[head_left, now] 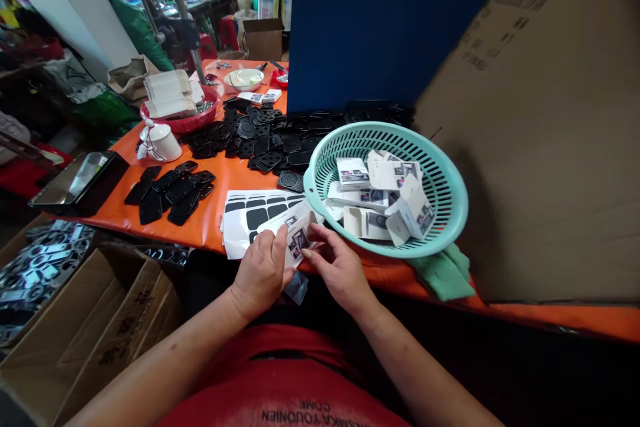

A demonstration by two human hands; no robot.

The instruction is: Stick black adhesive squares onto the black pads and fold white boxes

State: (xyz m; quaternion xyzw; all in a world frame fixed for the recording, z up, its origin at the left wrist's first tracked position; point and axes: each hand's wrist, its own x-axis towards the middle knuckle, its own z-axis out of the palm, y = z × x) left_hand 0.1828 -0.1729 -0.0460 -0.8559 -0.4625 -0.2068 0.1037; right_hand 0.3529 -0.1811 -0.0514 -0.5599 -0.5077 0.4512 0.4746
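Note:
A small white printed box (297, 244) is held between both hands at the table's near edge. Around its left side the fingers of my left hand (263, 270) are closed. The thumb and fingers of my right hand (341, 268) pinch its right end. Just behind the box lie white sheets of black stickers (240, 213), partly covered by it. To the right stands a mint-green plastic basket (457, 207), in which several white printed boxes (395, 173) lie jumbled, some with flaps open.
Black plates (173, 190) lie on the orange tabletop (215, 180), with a larger heap (260, 130) behind. A white cup (163, 142), red basket (187, 123) and black tray (80, 180) stand left. A green cloth (447, 273) hangs under the mint basket. Cardboard (550, 147) rises on the right.

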